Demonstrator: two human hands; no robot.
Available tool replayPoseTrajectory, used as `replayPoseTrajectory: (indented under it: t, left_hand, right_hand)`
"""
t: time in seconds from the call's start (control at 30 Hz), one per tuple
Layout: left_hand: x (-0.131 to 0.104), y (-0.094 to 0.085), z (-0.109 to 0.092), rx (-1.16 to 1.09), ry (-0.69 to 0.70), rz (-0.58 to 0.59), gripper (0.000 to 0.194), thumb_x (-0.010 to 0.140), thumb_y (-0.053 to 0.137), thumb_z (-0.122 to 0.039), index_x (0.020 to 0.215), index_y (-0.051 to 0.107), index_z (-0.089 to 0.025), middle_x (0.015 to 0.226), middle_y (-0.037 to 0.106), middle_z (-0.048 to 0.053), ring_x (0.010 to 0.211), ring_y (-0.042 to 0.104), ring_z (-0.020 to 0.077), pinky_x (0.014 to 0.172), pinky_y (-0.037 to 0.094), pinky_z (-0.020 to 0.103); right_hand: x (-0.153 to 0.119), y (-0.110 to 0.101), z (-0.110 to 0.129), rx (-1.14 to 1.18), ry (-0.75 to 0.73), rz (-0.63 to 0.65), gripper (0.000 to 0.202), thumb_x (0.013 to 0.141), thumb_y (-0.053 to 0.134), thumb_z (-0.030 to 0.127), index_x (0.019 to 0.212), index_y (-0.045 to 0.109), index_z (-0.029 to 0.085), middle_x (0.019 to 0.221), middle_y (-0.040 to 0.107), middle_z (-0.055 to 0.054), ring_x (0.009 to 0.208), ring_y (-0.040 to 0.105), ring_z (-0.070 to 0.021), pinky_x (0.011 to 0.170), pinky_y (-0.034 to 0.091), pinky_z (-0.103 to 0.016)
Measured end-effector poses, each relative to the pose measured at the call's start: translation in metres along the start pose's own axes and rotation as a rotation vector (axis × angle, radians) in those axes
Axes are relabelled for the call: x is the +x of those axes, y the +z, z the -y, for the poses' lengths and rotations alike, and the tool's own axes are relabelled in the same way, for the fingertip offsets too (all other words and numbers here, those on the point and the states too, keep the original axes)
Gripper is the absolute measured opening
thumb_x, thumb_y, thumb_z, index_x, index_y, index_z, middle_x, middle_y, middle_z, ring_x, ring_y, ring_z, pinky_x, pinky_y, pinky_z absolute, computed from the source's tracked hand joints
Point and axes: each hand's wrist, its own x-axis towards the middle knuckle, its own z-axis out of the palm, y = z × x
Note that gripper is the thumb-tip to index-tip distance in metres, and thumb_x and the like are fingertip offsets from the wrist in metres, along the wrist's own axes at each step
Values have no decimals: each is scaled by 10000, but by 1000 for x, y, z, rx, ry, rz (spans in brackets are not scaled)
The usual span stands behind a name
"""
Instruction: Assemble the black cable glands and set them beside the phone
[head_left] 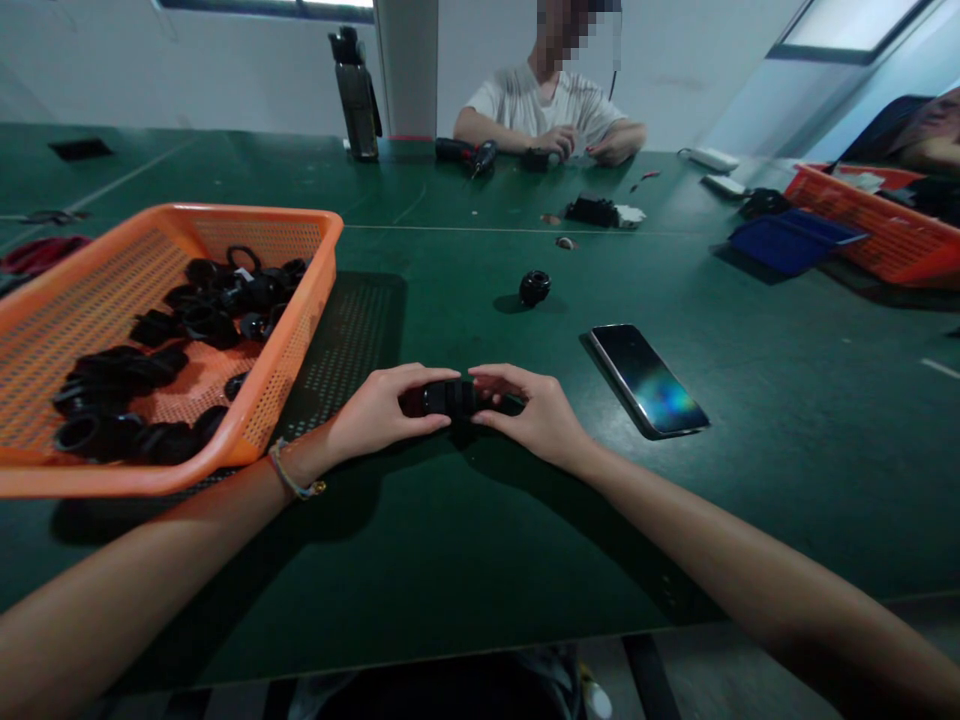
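Low over the green table (420, 580), I hold a black plastic fitting (450, 398) lying sideways between both hands. My left hand (381, 408) grips its left end, thumb and fingers closed round it. At the other end, the curved fingers and thumb of my right hand (531, 408) close on the fitting; part of that end is hidden. Beyond my hands stands another small round black fitting (535, 288), touched by neither hand.
An orange basket (330, 235) with several black parts (214, 325) is at left. A phone (649, 380) lies to the right. Farther back are a bottle (355, 100), a power driver (469, 155), a blue tray (787, 240) and a red-orange basket (885, 235). A co-worker (536, 115) sits opposite.
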Motion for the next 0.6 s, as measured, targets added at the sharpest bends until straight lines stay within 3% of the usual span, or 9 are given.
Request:
replayPoseTrajectory:
  t: [0.6]
  left_hand:
    - [0, 0, 1, -4, -8, 8, 440, 760, 626, -345, 1165, 581, -181, 1018, 662, 52, 864, 614, 167, 816, 474, 285]
  right_hand:
    - [1, 1, 2, 18, 38, -11, 314, 679, 709, 137, 990, 679, 167, 929, 724, -46, 799, 674, -155, 717, 550, -296]
